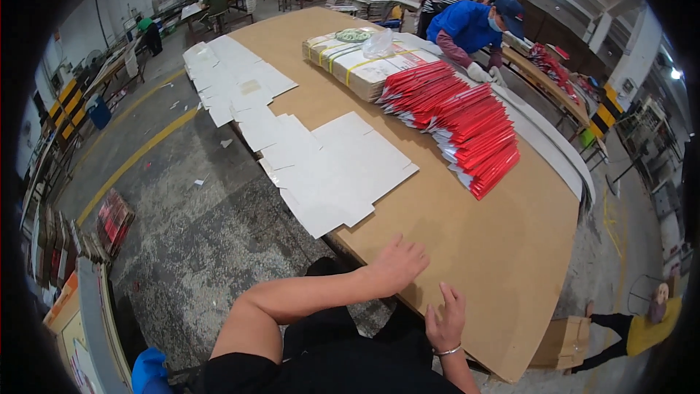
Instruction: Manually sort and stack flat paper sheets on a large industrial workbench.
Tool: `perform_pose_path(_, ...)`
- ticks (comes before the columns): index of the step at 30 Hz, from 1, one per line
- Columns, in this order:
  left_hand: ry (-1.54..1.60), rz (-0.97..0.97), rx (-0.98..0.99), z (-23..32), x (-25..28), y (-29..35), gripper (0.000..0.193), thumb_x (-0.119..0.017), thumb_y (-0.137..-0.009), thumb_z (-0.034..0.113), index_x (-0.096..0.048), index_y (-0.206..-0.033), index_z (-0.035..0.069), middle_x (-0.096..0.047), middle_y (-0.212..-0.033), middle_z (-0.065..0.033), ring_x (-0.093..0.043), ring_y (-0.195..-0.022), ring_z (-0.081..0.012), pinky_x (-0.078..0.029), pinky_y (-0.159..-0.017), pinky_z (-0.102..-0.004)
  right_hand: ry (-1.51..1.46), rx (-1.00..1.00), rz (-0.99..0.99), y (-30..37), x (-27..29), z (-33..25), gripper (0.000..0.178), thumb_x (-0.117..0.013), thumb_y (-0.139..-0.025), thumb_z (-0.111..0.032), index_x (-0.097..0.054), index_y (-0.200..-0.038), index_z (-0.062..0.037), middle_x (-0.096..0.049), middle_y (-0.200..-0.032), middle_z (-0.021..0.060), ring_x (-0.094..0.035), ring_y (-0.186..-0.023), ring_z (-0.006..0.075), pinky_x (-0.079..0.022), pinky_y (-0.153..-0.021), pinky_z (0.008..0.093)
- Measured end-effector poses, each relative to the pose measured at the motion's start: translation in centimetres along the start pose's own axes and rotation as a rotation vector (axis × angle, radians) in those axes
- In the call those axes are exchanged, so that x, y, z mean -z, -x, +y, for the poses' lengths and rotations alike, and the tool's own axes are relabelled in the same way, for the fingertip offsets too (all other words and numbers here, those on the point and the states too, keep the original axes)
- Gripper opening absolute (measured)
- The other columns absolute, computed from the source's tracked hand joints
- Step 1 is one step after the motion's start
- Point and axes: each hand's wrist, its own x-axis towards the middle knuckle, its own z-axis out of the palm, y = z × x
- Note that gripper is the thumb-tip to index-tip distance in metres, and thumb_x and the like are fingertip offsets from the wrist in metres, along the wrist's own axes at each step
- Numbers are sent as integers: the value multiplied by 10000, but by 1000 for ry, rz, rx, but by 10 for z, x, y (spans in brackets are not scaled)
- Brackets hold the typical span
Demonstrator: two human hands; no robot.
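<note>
My left hand (399, 264) hovers at the near edge of the brown table (503, 263), its fingers loosely bent, apart, and holding nothing. Lower and to its right is my right hand (446, 319), with a bracelet at the wrist; thumb and fingers are parted and nothing is in them. Flat white die-cut cardboard sheets (354, 164) overlap along the table's left side, the nearest corner just beyond my left hand. Farther off on the right lies a long fanned row of red-and-white folded card pieces (467, 120).
A strapped stack of flat cardboard (350, 73) with a clear plastic bag (378, 44) stands at the back. A co-worker in blue (467, 29) with white gloves leans over the far right side. On the right floor, another person in yellow (652, 332) is beside a cardboard box (565, 343).
</note>
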Motion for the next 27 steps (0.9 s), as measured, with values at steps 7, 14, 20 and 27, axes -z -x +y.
perform_pose_path(7,-58,-309,724,-129,-32,56,1236,-888,-521,585,-311,-1497,91,-324,-1504,-290,-317,-1376,-518,-240,-1123,-634,149,-177,-123,63,12,83,596,-675,-803,-115,-496,-1368,-53,-487,-1329,256,-466,-1236,429,-370,-1056,500)
perform_pose_path(14,263,-399,509,-218,-30,79,546,-638,-863,370,-520,-1353,162,-530,-1314,-198,-570,-1130,-412,-502,-915,-490,283,-144,-112,68,4,84,501,-641,-850,-147,-551,-1334,-53,-458,-1388,242,-436,-1289,417,-357,-1076,492)
perform_pose_path(20,-318,478,229,-149,45,55,83,-607,-781,174,-656,-816,116,-605,-835,-62,-609,-822,-270,-478,-665,-426,256,-170,-126,62,2,82,538,-657,-844,-122,-536,-1362,-42,-449,-1404,241,-437,-1301,399,-342,-1095,477)
perform_pose_path(27,120,576,-293,55,-25,20,137,-596,-735,203,-550,-769,79,-558,-723,-41,-552,-692,-210,-406,-603,-350,189,142,14,11,-7,9,474,-642,-811,-118,-598,-1275,-30,-563,-1301,191,-497,-1277,360,-268,-1126,558)
